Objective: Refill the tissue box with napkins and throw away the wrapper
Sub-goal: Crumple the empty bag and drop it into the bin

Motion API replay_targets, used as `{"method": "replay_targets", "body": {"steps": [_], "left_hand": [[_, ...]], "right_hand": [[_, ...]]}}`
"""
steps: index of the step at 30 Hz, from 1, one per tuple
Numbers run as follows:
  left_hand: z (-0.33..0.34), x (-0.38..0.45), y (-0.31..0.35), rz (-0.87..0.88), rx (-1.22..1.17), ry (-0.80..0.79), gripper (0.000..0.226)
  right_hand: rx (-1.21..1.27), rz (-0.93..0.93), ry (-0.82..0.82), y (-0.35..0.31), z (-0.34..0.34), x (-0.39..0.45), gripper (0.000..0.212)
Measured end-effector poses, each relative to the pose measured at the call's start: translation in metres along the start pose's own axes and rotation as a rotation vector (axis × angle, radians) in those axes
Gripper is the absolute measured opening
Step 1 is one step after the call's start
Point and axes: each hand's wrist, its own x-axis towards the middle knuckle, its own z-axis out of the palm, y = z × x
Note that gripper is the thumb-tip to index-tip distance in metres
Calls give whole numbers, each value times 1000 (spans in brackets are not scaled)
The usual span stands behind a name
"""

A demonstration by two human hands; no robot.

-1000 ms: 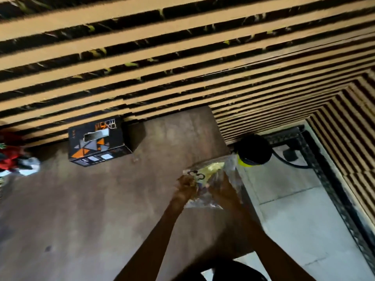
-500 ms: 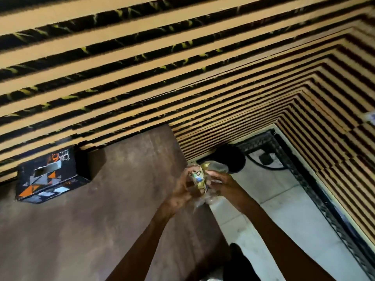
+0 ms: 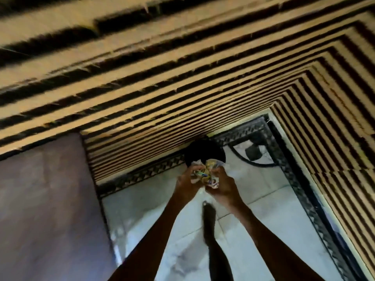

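**Wrapper balled up between both hands above the bin**

The wrapper (image 3: 205,174) is sitting crumpled into a tight, glossy wad of yellow and blue, held in the air over the pale floor (image 3: 146,201), just in front of a round black bin (image 3: 203,152) by the slatted wall (image 3: 182,78). The left hand (image 3: 187,183) is curling its fingers closed around the wad's left side; the right hand (image 3: 222,186) is clamping the right side the same way, so both are gripping it with no slack showing. A dark leg (image 3: 213,240) is showing below the forearms. The brown table (image 3: 46,209) is lying off to the left. Compared with a second ago, the wrapper is packed far smaller, the hands are no longer over the table but over the floor near the bin, and the printed box is out of view.
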Motion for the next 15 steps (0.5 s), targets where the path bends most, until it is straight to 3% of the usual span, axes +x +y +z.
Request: {"method": "replay_targets", "body": {"steps": [4,8,11,13,15], "left_hand": [[45,121,-67,-81,-85,64,38],[77,228,-148,-199,41,121,29],[82,270,-184,-194,246,115,29],[98,314,-238,-212,317,134,28],[100,323,-251,-204,326,173,26]], "right_hand": [[-116,21,-9,85,36,132,64],[-219,-37,-62,164,91,251,51],[-337,-107,-60,199,128,307,43],[-488,-177,-162,244,172,360,52],[-710,-220,-405,253,178,369,55]]}}
